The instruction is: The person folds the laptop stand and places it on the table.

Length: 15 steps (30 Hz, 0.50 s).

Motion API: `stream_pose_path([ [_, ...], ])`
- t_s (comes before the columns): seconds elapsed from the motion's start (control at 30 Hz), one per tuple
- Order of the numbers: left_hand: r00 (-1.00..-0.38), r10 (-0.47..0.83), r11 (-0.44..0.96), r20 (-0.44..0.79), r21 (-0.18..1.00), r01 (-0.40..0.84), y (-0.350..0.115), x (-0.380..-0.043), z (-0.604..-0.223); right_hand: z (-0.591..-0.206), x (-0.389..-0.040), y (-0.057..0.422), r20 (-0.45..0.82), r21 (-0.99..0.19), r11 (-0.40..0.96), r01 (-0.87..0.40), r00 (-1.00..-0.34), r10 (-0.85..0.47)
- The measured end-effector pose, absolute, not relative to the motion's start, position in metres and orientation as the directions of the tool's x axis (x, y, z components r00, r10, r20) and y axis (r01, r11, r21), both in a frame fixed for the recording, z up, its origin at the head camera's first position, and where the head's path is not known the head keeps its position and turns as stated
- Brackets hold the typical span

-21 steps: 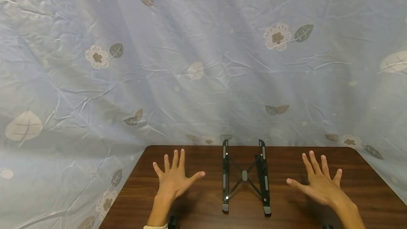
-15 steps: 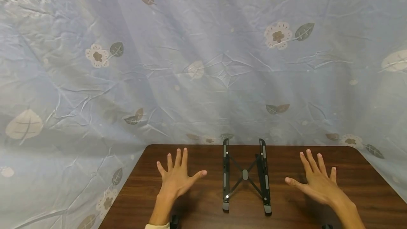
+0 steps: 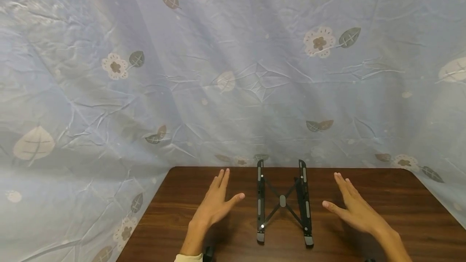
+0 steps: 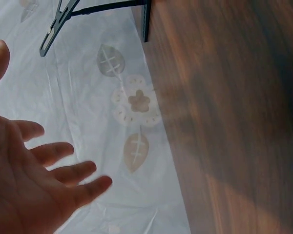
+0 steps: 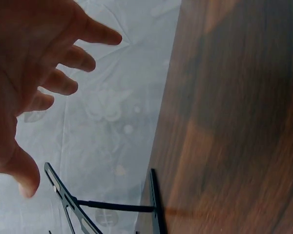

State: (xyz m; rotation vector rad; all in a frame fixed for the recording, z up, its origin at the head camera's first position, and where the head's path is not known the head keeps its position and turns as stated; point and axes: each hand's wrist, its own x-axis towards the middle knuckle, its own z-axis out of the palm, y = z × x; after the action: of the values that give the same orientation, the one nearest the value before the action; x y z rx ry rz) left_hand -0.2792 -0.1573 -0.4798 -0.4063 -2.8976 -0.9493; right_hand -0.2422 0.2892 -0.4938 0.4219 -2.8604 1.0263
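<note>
A black folding laptop stand (image 3: 282, 201) with grey pads and a crossed middle brace stands unfolded on the dark wooden table. To its left, my left hand (image 3: 212, 207) hovers over the table, fingers straight and thumb spread toward the stand. On the other side my right hand (image 3: 358, 211) is held likewise, its thumb pointing at the stand. Neither hand touches it. Part of the stand (image 4: 110, 7) shows at the top of the left wrist view, beyond the left hand (image 4: 39, 180). In the right wrist view the stand (image 5: 117, 206) appears below the right hand (image 5: 34, 73).
The wooden table (image 3: 164, 213) has rounded far corners. Behind and beside it hangs a pale blue-grey sheet (image 3: 233, 72) with leaves and flowers printed on it, close to the table's far edge.
Both hands have moved inward, nearer to the stand, and turned so that the palms face each other more. Their fingers, widely spread before, are closer together. The stand stays in place.
</note>
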Motion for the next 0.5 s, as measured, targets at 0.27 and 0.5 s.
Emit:
stream_pose_path([
  [0.27, -0.937, 0.283, 0.714, 0.206, 0.607, 0.350, -0.149, -0.284, -0.481, -0.493, -0.249, 0.280, 0.256, -0.582, 0.734, -0.350, -0.936, -0.243],
  [0.5, -0.903, 0.330, 0.651, 0.274, 0.627, 0.428, -0.138, -0.289, -0.485, -0.499, -0.253, 0.269, 0.323, -0.575, 0.718, -0.392, -0.915, -0.241],
])
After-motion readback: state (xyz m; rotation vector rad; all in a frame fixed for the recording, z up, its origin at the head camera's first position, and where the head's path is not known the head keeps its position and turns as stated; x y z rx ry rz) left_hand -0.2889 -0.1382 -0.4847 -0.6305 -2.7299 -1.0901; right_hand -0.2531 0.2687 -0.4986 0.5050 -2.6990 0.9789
